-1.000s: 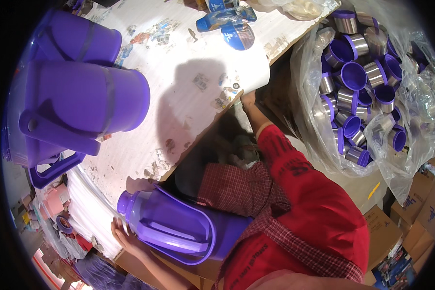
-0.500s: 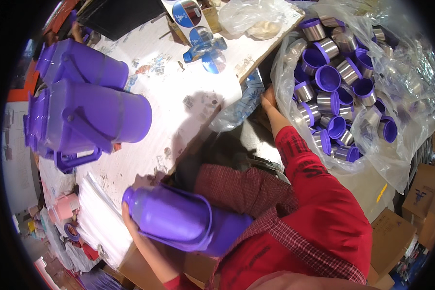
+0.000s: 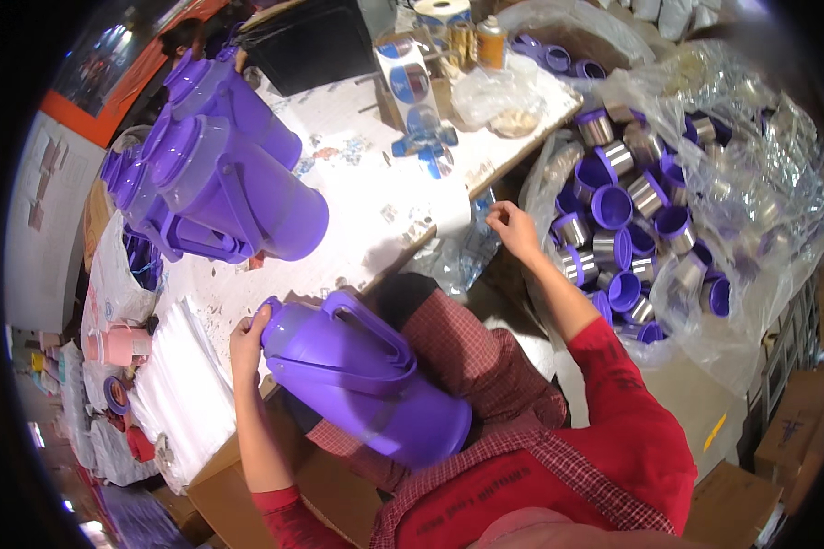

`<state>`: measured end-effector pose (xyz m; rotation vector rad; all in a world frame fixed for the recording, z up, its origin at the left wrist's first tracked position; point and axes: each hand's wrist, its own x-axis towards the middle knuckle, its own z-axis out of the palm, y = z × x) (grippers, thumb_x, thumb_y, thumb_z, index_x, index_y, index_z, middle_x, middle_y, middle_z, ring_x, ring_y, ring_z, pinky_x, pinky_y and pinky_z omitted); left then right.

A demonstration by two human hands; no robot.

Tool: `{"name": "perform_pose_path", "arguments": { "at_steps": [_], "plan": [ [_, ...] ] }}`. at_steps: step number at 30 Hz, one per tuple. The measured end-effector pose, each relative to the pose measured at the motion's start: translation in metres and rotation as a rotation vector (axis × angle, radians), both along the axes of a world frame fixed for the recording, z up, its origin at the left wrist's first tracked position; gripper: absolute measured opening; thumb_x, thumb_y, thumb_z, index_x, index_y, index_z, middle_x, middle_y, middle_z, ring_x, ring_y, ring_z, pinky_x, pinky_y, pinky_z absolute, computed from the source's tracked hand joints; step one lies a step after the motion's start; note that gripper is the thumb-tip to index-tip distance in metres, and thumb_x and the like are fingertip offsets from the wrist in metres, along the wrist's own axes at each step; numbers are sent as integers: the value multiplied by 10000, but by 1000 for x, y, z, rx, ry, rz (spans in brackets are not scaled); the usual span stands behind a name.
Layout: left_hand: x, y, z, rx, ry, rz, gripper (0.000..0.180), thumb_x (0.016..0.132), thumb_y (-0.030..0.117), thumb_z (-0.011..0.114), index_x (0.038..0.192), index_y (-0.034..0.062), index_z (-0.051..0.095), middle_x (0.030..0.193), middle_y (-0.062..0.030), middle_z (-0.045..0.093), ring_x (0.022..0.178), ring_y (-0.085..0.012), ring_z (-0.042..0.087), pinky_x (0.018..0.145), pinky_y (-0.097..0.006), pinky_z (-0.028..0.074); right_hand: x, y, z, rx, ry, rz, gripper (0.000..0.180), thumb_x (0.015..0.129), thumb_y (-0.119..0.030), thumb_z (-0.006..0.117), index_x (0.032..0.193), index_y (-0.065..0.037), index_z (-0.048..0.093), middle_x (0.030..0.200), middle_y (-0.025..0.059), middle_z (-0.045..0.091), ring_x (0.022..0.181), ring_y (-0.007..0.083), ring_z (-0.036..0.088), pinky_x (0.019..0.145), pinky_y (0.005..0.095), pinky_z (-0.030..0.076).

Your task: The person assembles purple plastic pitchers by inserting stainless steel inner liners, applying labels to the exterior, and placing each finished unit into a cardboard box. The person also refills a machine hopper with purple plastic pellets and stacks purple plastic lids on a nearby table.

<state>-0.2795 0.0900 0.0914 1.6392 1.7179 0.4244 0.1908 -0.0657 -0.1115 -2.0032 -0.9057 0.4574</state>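
A large purple insulated jug [image 3: 366, 384] with a side handle lies tilted across my lap. My left hand [image 3: 247, 340] is closed around the neck at its top end. My right hand [image 3: 516, 231] is raised between the table edge and the bag of cups. Its thumb and fingers are pinched together, and whatever may be in them is too small to make out. Beside it, clear plastic wrap [image 3: 467, 252] hangs by the table edge. More purple jugs [image 3: 247, 192] stand grouped on the white table [image 3: 357, 220] at the left.
At the right, a big clear plastic bag [image 3: 760, 238] holds many steel cups [image 3: 645, 197] with purple rims. Label rolls [image 3: 407, 82] and a spray can [image 3: 492, 43] sit at the table's far end. White sheets [image 3: 188, 393] are stacked near left. Cardboard boxes [image 3: 801, 425] stand low right.
My right hand has come up and away from low beside the cup bag. The jug on my lap has turned, bringing its handle to the upper side. The whole view has shifted.
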Motion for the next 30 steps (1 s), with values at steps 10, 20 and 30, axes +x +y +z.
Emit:
{"name": "perform_pose_path", "arguments": {
  "at_steps": [10,20,30],
  "plan": [
    [230,-21,-15,1037,937,-887,350,719,157,590,1007,-33,647,747,-162,645,683,-245,653,592,-386,477,23,167,108,-42,-814,506,566,781,-250,731,1272,-37,549,1230,175,573,1145,359,527,958,396,441],
    [329,12,-42,1450,487,-1547,222,814,176,528,945,58,662,1013,-65,630,1098,-222,545,1022,-412,366,47,177,57,151,-739,538,342,814,-116,528,1135,-34,609,1150,185,566,980,368,540,884,444,454],
    [283,29,-68,1268,932,-1491,340,869,273,522,1055,20,652,1129,-146,623,1153,-298,511,1040,-466,331,25,167,65,90,-745,465,551,757,-148,724,1273,-52,554,1165,151,577,1051,347,532,926,417,437]
  ]
}}
